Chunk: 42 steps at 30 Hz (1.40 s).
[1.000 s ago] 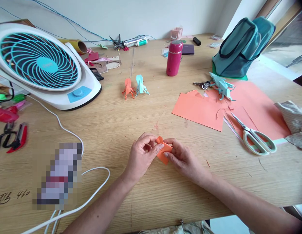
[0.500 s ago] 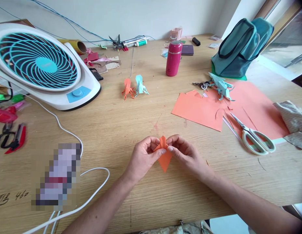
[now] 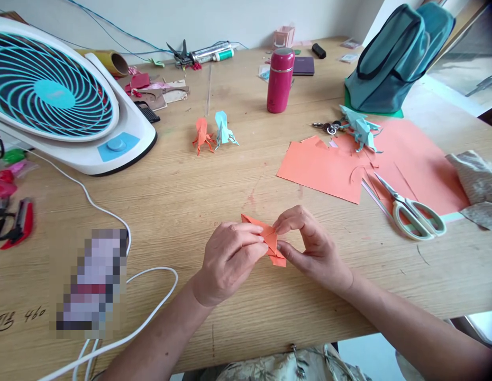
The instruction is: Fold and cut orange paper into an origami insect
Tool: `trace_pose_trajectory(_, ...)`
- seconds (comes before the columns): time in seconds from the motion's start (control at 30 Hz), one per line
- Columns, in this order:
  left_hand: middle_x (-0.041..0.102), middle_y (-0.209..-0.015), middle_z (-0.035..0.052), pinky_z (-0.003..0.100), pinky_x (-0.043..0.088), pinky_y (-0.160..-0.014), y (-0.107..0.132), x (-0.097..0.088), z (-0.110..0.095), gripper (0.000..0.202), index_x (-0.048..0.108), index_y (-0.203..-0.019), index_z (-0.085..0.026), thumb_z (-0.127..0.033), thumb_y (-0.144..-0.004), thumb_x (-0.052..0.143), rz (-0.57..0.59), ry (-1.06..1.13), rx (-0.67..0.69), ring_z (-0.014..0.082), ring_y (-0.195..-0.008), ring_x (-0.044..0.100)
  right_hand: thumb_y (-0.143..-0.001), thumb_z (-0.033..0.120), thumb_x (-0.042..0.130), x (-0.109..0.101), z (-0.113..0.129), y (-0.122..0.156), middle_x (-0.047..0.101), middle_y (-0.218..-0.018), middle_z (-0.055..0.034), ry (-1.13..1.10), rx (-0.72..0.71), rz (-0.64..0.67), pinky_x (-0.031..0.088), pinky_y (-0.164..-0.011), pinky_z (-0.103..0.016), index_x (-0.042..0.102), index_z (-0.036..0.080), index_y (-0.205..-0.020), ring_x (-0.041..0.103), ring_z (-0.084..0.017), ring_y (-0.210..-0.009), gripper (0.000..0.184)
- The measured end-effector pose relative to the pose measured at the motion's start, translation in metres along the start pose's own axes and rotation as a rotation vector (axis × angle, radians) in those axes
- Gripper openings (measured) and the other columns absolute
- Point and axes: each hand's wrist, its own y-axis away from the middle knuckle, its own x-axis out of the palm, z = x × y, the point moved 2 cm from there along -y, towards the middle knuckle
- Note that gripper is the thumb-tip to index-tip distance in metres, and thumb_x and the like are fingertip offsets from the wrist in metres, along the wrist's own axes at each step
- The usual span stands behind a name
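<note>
Between my hands, just above the wooden table, is a folded piece of orange paper (image 3: 271, 239) with a pointed end to the upper left and a short flap at the lower right. My left hand (image 3: 230, 259) grips it from the left, its fingers lying over the front and partly hiding it. With thumb and forefinger, my right hand (image 3: 311, 248) pinches its right edge. Beyond them stand an orange origami figure (image 3: 202, 136) and a light blue one (image 3: 224, 130), both with thin legs.
Orange paper sheets (image 3: 321, 168), white-handled scissors (image 3: 412, 214) and a larger blue origami figure (image 3: 362, 128) lie to the right. A pink flask (image 3: 280, 80) and a teal bag (image 3: 392, 63) stand behind. On the left are a fan (image 3: 67, 100), a white cable (image 3: 166, 270) and a blurred-out object (image 3: 91, 280).
The folded orange paper has been turned, its point swinging from the bottom to the upper left. My left fingers now lie over its front. The whole view has shifted slightly.
</note>
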Motion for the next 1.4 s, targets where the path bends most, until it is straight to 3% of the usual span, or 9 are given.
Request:
trace_pose_trajectory(0.3,0.072,-0.101,0.0049,0.033,0.057,-0.083,0.0008,0.0027,0.0044,0.020,0.063,-0.094,-0.021,-0.004,-0.085,0.069,-0.004,0.016,-0.019,0.0172,-0.096,0.070,-0.090,0.006,0.062,0.0014,0.0018,-0.0005,0.062,-0.098,-0.0068,0.015,-0.059,0.029,0.050,-0.081,-0.035,0.061,0.020,-0.099,0.060,-0.019,-0.093,0.017)
trace_pose_trajectory(0.57,0.078,-0.102,0.0039,0.035,0.060,-0.093,0.0007,0.0018,0.0069,0.020,0.065,-0.098,-0.021,-0.004,-0.088,0.065,0.010,0.076,-0.028,0.0202,-0.110,0.071,-0.089,0.003,0.062,0.0013,0.0036,0.0001,0.061,-0.096,-0.0066,0.033,-0.092,0.065,0.052,-0.079,-0.034,0.062,0.020,-0.102,0.060,-0.018,-0.092,0.022)
trace_pose_trajectory(0.83,0.077,-0.113,0.0102,0.032,0.059,-0.098,0.0039,0.0042,0.0094,0.026,0.068,-0.106,-0.016,0.001,-0.089,0.060,0.071,0.218,-0.077,0.0185,-0.108,0.072,-0.089,0.002,0.062,0.0026,0.0021,0.0011,0.058,-0.092,-0.0046,0.023,-0.111,0.086,0.052,-0.074,-0.033,0.062,0.021,-0.106,0.057,-0.017,-0.086,0.025)
trace_pose_trajectory(1.4,0.078,-0.106,0.0074,0.028,0.059,-0.095,0.0001,0.0075,0.0084,0.016,0.069,-0.100,-0.018,-0.006,-0.090,0.066,0.105,0.310,-0.216,0.0157,-0.101,0.074,-0.089,0.007,0.064,-0.0024,0.0056,-0.0020,0.052,-0.094,-0.0041,-0.007,-0.094,0.181,0.050,-0.075,-0.030,0.058,0.019,-0.097,0.054,-0.015,-0.088,0.016)
